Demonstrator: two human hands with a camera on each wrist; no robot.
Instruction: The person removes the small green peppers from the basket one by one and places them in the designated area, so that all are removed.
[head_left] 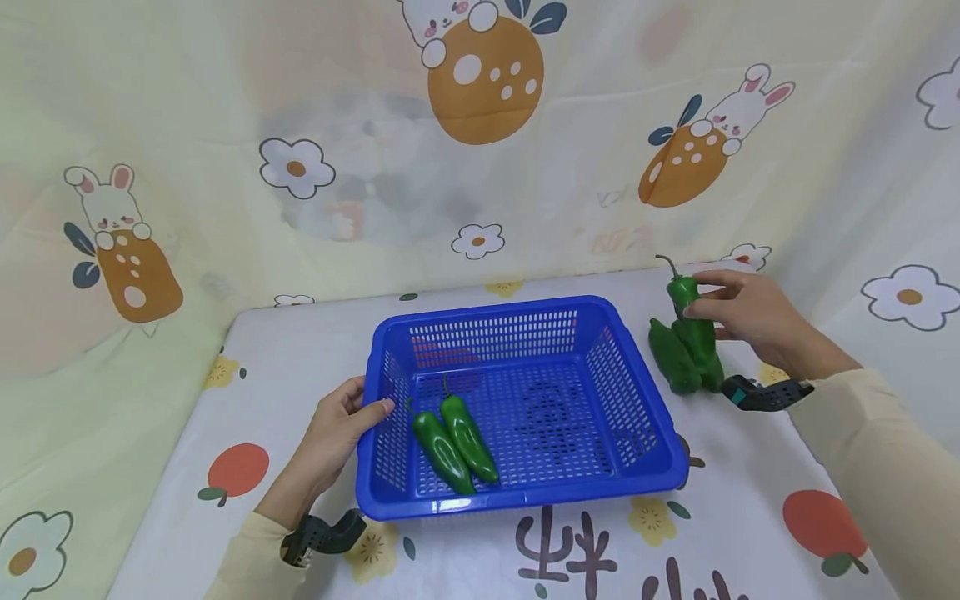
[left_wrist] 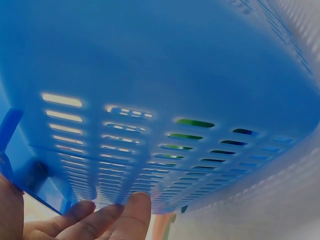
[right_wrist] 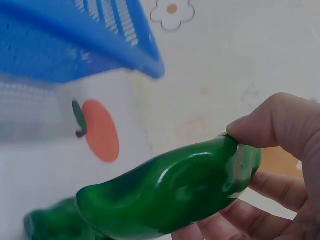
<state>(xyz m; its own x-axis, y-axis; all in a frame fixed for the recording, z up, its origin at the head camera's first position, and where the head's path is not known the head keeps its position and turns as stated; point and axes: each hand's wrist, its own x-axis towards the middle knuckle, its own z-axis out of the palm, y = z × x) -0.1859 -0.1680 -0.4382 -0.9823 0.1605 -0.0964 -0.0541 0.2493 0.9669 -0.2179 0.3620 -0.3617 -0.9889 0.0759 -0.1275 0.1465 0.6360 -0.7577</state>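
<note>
In the head view, a blue plastic basket (head_left: 525, 498) has its left rim gripped by my left hand (head_left: 336, 429), thumb over the edge. The left wrist view shows those fingers (left_wrist: 132, 217) against the slotted outer side. Two glossy green peppers (head_left: 441, 454) lie in the basket's left part. To the right of the basket, my right hand (head_left: 750, 312) pinches another green pepper (head_left: 699, 333), held upright with its stem on top. Beneath and beside it lie more green peppers (head_left: 672, 358) on the table. In the right wrist view, thumb and fingers clasp the pepper (right_wrist: 170, 185) near one end.
A white patterned cloth (head_left: 285, 383) covers the table. Behind it hangs a curtain (head_left: 360, 225) with rabbit and flower prints, which also closes off both sides. Dark bands (head_left: 765, 393) sit on both wrists.
</note>
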